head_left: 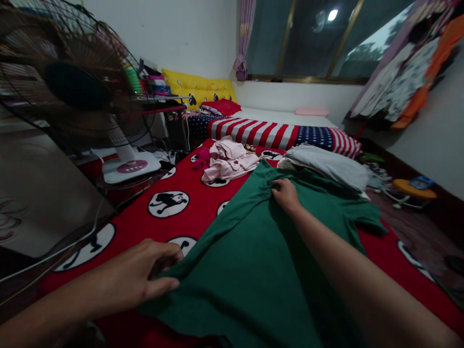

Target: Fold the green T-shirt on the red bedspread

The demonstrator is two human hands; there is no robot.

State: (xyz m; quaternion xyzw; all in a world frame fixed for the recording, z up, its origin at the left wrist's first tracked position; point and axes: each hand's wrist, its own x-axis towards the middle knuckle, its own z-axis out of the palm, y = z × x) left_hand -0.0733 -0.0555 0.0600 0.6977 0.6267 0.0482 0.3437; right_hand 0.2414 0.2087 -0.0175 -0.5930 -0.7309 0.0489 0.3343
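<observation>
A green cotton T-shirt (pixel 246 270) lies spread over a red bedspread (pixel 152 232), its far end lifted a little. My left hand (pixel 152 268) pinches the near left edge of the shirt between thumb and fingers. My right hand (pixel 286 195) grips the fabric at the far end, near the collar. Beyond the shirt, a folded grey garment (pixel 326 166) and a crumpled pale pink garment (pixel 228 162) lie on the bedspread. The shirt's far sleeve (pixel 362 217) points right.
An electric fan (pixel 72 87) stands at the left of the bed with a cord trailing low. A bed with a striped flag-pattern pillow (pixel 275 133) lies ahead. A yellow stool (pixel 415 189) stands on the floor at right, and hanging clothes (pixel 406 77) cover the right wall.
</observation>
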